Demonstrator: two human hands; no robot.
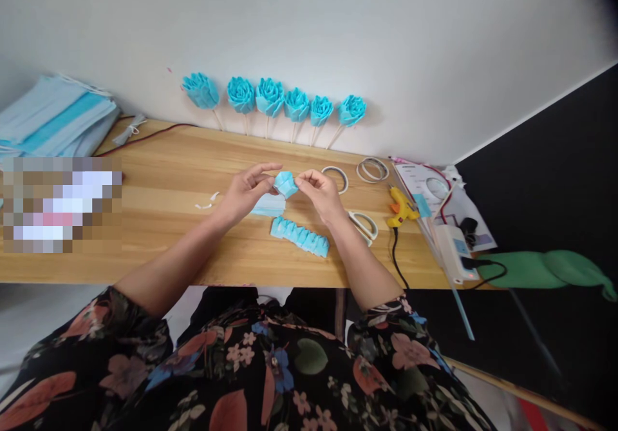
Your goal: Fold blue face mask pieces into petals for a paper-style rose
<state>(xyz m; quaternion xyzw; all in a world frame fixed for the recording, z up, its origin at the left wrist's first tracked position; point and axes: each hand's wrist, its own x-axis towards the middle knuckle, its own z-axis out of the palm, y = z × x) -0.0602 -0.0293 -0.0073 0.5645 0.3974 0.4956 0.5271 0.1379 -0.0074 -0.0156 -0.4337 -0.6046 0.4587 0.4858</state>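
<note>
Both hands are raised just above the wooden table (159,180), near its middle. The left hand (244,192) and right hand (321,192) pinch one small blue folded piece (286,183) between thumb and fingertips from either side; the fingers are closed on it, not spread. The piece is held off the table surface, between the two hands. It is too short and bunched to give a clear long axis.

Below the hands, on the table, lies a pleated blue strip (300,235). Its long axis runs left to right and slants slightly down toward the right. Just under the left hand lies a pale blue flat piece (268,205), partly hidden.

No open container is visible. The nearest to one is a stack of blue face masks (55,116) at the far left edge, its count not readable.

Count along the wall: six finished blue roses (270,96) on sticks, heads leaning against the wall, stems angled down to the table.

To the right of the hands: two tape rings (373,169) close together, the left one partly behind the right hand. One pair of white-handled scissors (364,225) lies just beside the right wrist. One yellow glue gun (402,207) lies further right, with a black cord running off the table edge. One white power strip (456,250) lies at the right end.
</note>
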